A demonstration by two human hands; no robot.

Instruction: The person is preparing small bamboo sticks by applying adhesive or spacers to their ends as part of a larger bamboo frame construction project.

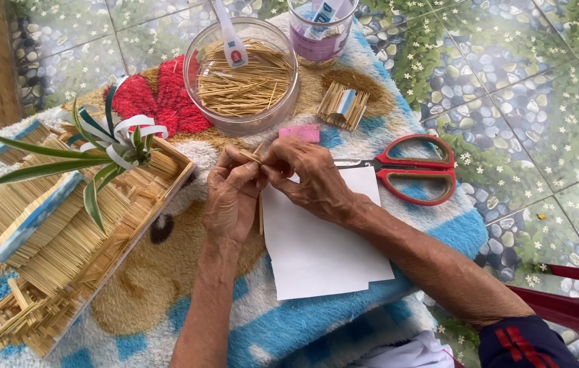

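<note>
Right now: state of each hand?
Left hand: closed, pinching thin sticks.
Right hand: closed, fingertips on the same sticks.

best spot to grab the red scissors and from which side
Take the red scissors by the handle loops at their right end, coming in from the right with the right hand. They lie flat and closed on the fuzzy mat, the loops in the open; the blade tips point left and run under that hand beside the white paper.
</note>
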